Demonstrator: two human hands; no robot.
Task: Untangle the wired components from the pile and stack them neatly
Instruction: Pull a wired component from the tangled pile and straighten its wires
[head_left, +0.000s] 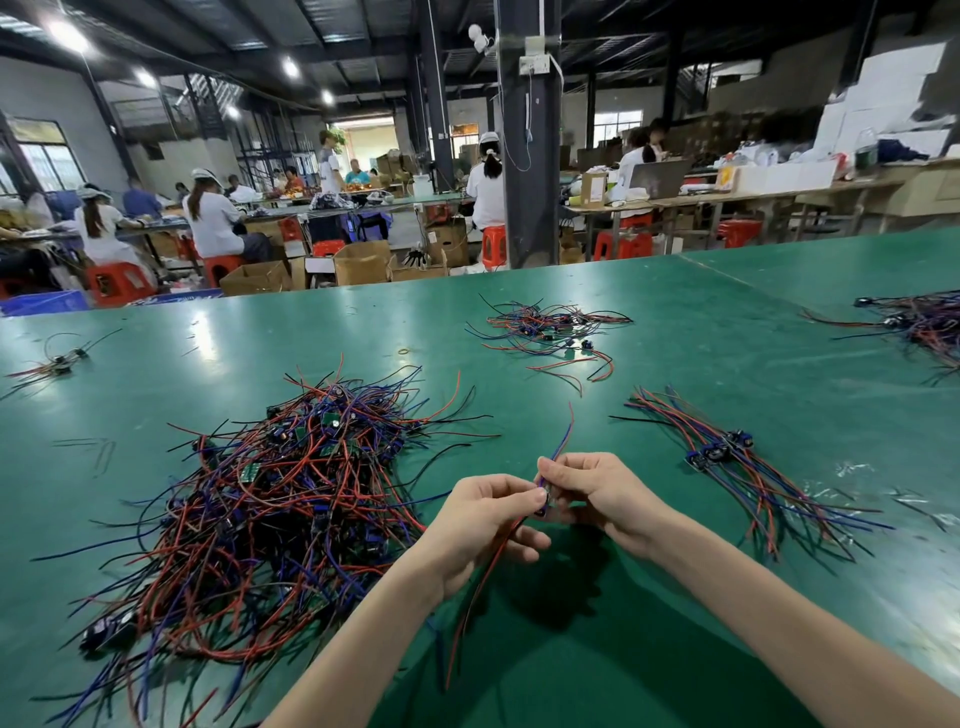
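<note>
A single wired component (542, 510) is pinched between the left hand (488, 519) and right hand (592, 493) above the green worktop (675, 322), between the tangled pile (291, 499) and the neat stack (727, 457). Its leads are best smoothed straight before it is laid parallel there.

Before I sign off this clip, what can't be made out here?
1. Head view: the wired component pinched between left hand and right hand; fingers cover its body.
2. Head view: tangled pile; component count buried under overlapping wires.
3. Head view: far-right wire pile; cut by the frame edge.
</note>
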